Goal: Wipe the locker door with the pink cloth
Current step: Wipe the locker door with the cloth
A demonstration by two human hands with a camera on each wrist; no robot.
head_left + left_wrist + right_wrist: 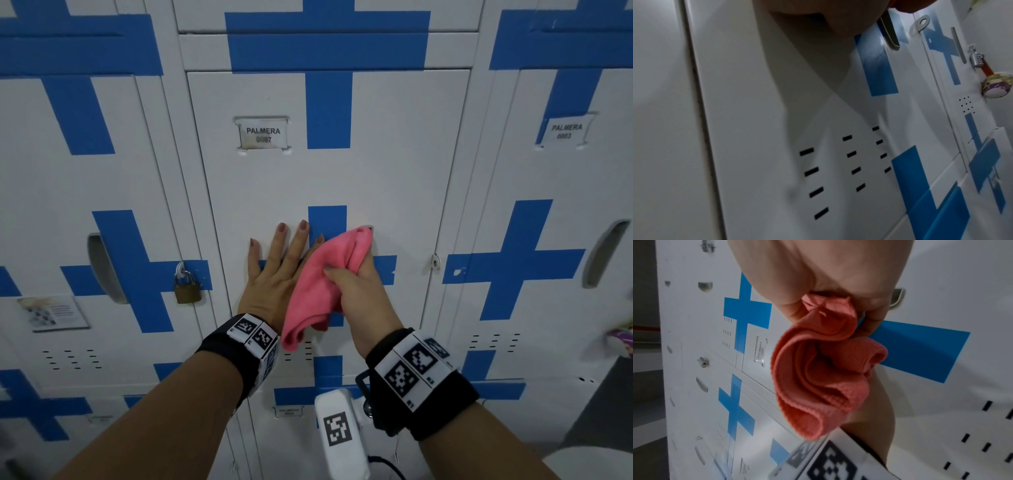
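The white locker door (329, 178) with blue cross tape and a label reading PALMERA fills the middle of the head view. My left hand (281, 263) lies flat on the door with its fingers straight and spread. Just to its right, my right hand (356, 277) grips the bunched pink cloth (318, 284) and holds its upper end against the door near the recessed handle. The cloth's loose lower folds (818, 386) hang below my fist in the right wrist view. In the left wrist view only the heel of my left hand (818, 14) shows above the door (760, 113).
A brass padlock (186, 286) hangs on the locker to the left. The right-hand locker has a recessed handle (606, 253) and a colourful object (621, 337) hanging at the frame edge. Vent slots (846, 164) sit low on the door. A white device (340, 435) hangs below my right wrist.
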